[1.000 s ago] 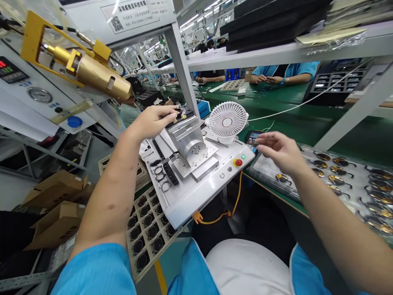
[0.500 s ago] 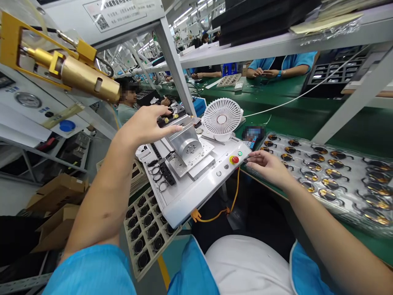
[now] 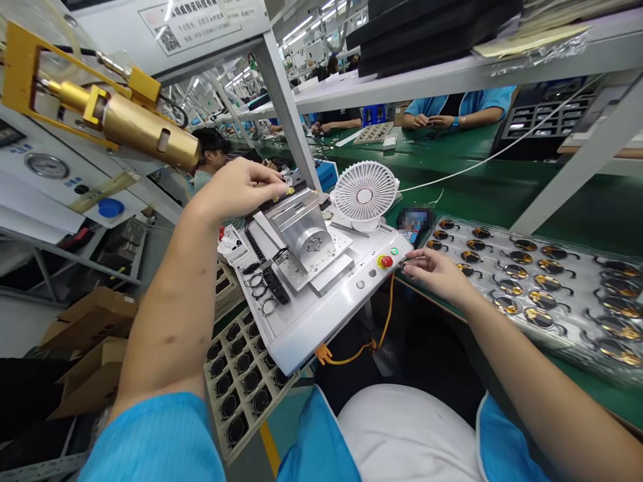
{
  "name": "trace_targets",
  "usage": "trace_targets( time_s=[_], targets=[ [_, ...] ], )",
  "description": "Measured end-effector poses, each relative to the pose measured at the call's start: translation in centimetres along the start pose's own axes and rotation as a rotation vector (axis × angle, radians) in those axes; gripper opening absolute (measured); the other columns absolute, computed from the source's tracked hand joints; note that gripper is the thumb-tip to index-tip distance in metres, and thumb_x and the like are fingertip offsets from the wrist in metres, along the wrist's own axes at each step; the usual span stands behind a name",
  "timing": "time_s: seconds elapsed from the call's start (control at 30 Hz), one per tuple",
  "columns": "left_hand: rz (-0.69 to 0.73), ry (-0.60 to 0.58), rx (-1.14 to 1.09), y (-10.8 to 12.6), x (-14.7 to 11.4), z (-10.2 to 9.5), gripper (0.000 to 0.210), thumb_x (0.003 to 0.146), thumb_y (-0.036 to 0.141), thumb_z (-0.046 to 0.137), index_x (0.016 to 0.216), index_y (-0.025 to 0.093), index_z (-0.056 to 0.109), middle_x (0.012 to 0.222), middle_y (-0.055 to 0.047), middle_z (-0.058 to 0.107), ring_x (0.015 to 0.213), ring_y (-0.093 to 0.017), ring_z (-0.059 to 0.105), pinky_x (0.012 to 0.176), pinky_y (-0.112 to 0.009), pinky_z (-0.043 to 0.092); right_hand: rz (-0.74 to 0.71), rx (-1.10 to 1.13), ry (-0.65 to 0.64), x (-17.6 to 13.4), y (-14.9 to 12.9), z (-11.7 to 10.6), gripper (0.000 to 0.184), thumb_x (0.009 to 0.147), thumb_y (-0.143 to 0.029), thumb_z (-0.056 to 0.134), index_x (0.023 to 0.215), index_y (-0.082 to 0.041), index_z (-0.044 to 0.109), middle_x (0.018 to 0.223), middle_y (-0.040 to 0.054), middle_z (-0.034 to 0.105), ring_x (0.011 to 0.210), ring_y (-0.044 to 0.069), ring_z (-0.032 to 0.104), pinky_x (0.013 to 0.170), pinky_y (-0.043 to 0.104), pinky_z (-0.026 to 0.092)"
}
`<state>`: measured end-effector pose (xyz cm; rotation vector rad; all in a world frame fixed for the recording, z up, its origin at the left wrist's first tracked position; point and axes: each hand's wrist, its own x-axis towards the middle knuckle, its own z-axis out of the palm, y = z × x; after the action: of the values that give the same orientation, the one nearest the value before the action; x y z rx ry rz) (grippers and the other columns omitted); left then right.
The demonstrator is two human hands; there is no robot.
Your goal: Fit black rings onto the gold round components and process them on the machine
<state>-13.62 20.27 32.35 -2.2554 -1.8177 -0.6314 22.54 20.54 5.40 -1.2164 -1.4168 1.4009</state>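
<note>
My left hand [image 3: 246, 191] is above the machine's metal fixture block [image 3: 309, 234]. Its thumb and fingers are drawn together near small yellowish pieces, and whatever is between them is too small to name. My right hand [image 3: 437, 271] is at the right front corner of the white machine base [image 3: 311, 321], beside the red emergency stop button [image 3: 386, 262] and a lit green button [image 3: 394, 252]. Its fingers are bent together, and a small dark spot shows at their tips. What they hold, if anything, is unclear.
A white fan [image 3: 365, 191] stands behind the fixture. To the right, a clear tray [image 3: 495, 268] holds round parts with dark tails. Lower left is a beige tray [image 3: 226, 452] with round black parts. A gold cylinder [image 3: 151, 130] hangs upper left. Co-workers sit across the green bench.
My left hand has shifted slightly left and its spread thumb and fingers have come together, uncovering more of the fixture's top. My right hand stays in place.
</note>
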Motion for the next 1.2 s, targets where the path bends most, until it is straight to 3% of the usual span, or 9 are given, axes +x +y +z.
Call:
trace_targets(
  time_s=[0.1, 0.23, 0.37, 0.53, 0.63, 0.87, 1.03, 1.13, 1.2],
  targets=[
    [-0.061, -0.146, -0.049, 0.9, -0.2, -0.8, 0.019, 0.077, 0.039, 0.074, 0.082, 0.021, 0.081, 0.099, -0.007, 0.078, 0.1, -0.028, 0.071, 0.095, -0.039, 0.054, -0.001, 0.009, 0.013, -0.3, 0.1, 0.0, 0.061, 0.063, -0.058, 0.087, 0.104, -0.02, 0.063, 0.099, 0.0119, 0.077, 0.101, 0.033, 0.074, 0.093, 0.047, 0.058],
    [-0.173, -0.072, 0.021, 2.6, -0.1, -1.0, 0.016, 0.078, 0.033, 0.072, 0.076, 0.018, 0.079, 0.092, -0.009, 0.078, 0.091, -0.029, 0.069, 0.091, -0.042, 0.053, 0.004, -0.001, 0.008, -0.6, 0.0, 0.0, 0.065, 0.061, -0.062, 0.088, 0.105, -0.02, 0.063, 0.1, 0.0123, 0.078, 0.101, 0.033, 0.074, 0.091, 0.046, 0.059],
    [-0.216, -0.044, 0.046, 3.1, -0.7, -0.3, 0.03, 0.087, 0.043, 0.064, 0.081, 0.017, 0.077, 0.086, -0.009, 0.076, 0.086, -0.028, 0.068, 0.09, -0.042, 0.052, -0.022, -0.008, -0.006, -0.6, 0.5, -0.2, 0.062, 0.064, -0.06, 0.088, 0.105, -0.021, 0.062, 0.103, 0.0127, 0.077, 0.101, 0.033, 0.075, 0.091, 0.046, 0.06],
    [-0.061, -0.04, -0.031, 1.4, -3.7, 1.2, 0.058, 0.084, 0.061, 0.069, 0.125, 0.02, 0.071, 0.134, -0.013, 0.072, 0.125, -0.035, 0.064, 0.108, -0.047, 0.048, -0.018, -0.079, 0.036, -0.5, 2.5, -0.9, 0.041, 0.076, -0.043, 0.082, 0.105, -0.02, 0.064, 0.103, 0.0118, 0.077, 0.095, 0.03, 0.075, 0.087, 0.044, 0.062],
    [0.042, -0.05, -0.057, 0.3, -4.6, 1.7, 0.078, 0.077, 0.071, 0.074, 0.136, 0.021, 0.064, 0.148, -0.014, 0.064, 0.138, -0.037, 0.057, 0.118, -0.05, 0.042, -0.016, -0.148, 0.037, -0.2, 2.8, -1.1, 0.033, 0.082, -0.033, 0.076, 0.109, -0.019, 0.064, 0.1, 0.0103, 0.078, 0.091, 0.026, 0.076, 0.083, 0.039, 0.063],
    [0.126, -0.033, -0.141, -1.0, -4.2, 1.7, 0.087, 0.08, 0.083, 0.064, 0.14, 0.02, 0.063, 0.155, -0.016, 0.058, 0.148, -0.04, 0.049, 0.124, -0.062, 0.034, -0.102, -0.595, -0.068, 1.1, 1.8, 0.9, 0.074, 0.089, -0.026, 0.069, 0.158, -0.014, 0.045, 0.098, 0.0073, 0.077, 0.089, 0.025, 0.074, 0.086, 0.036, 0.058],
    [0.194, 0.251, -0.314, -0.3, -10.1, 3.9, 0.084, 0.085, 0.076, 0.065, 0.15, 0.023, 0.054, 0.164, -0.016, 0.047, 0.155, -0.037, 0.04, 0.128, -0.058, 0.031, -0.094, -1.027, -0.118, 0.4, 1.7, 2.5, 0.083, 0.096, -0.029, 0.063, 0.168, -0.011, 0.026, 0.107, 0.0134, 0.077, 0.101, 0.034, 0.073, 0.086, 0.039, 0.054],
    [0.268, 0.424, -0.493, 2.3, -16.3, 8.3, 0.059, 0.09, 0.057, 0.073, 0.141, 0.029, 0.063, 0.145, -0.01, 0.066, 0.14, -0.03, 0.06, 0.118, -0.053, 0.049, -0.082, -1.194, -0.093, -0.1, 1.3, 3.2, 0.081, 0.1, -0.032, 0.058, 0.168, -0.007, 0.021, 0.108, 0.0191, 0.076, 0.102, 0.039, 0.073, 0.082, 0.041, 0.053],
    [0.211, 0.38, -0.702, 5.0, -20.3, 12.1, 0.047, 0.093, 0.045, 0.074, 0.136, 0.027, 0.066, 0.133, -0.01, 0.072, 0.128, -0.027, 0.068, 0.107, -0.048, 0.059, -0.06, -1.213, -0.072, 0.0, 0.8, 3.3, 0.08, 0.101, -0.033, 0.057, 0.168, -0.008, 0.022, 0.108, 0.0197, 0.076, 0.102, 0.04, 0.073, 0.081, 0.041, 0.054]
  ],
)
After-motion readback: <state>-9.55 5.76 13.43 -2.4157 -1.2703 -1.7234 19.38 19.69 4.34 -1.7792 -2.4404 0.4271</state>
